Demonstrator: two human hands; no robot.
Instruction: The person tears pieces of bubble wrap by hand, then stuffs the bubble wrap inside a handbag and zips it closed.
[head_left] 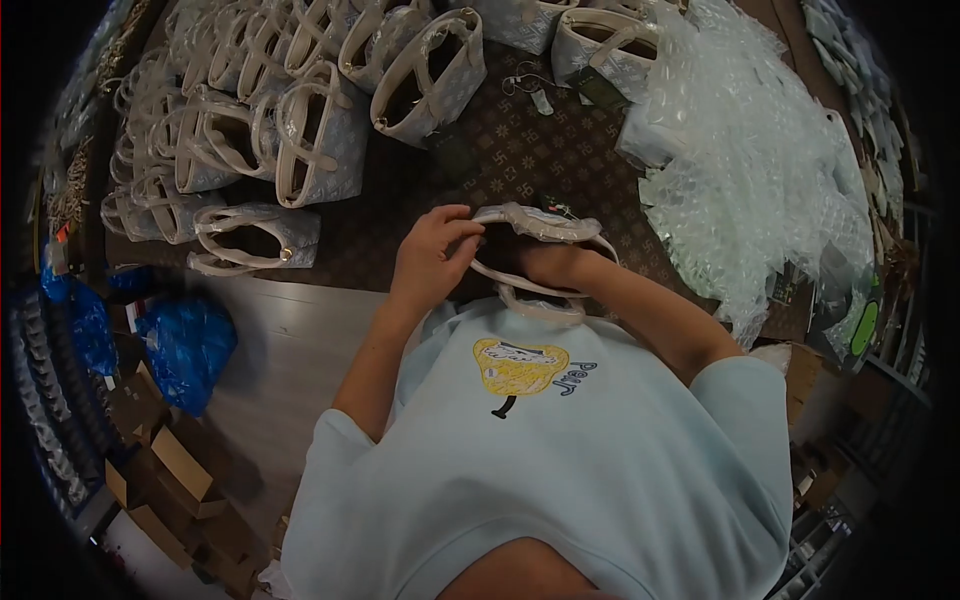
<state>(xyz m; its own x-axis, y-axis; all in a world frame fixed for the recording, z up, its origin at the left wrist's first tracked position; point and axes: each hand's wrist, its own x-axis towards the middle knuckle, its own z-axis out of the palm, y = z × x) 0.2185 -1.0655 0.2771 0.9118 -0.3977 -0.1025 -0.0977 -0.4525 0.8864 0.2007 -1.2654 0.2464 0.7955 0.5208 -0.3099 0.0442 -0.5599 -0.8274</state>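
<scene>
A light handbag with pale handles (548, 226) stands open at the table's front edge, close against the person's shirt. At its left rim is my left hand (432, 255), its fingers bent and closed on the edge. My right hand (553, 268) reaches into the bag's opening from the right; its fingers are hidden inside. One pale handle loop hangs over the front side, near the shirt. Clear wrapping shows on the handles.
Many similar handbags (325, 135) stand in rows at the table's left and back. A heap of clear bubble wrap (750, 170) covers the right side. A small tag (542, 102) lies on the brown patterned table (510, 150). Blue bags (187, 350) and open cartons (180, 465) are at lower left.
</scene>
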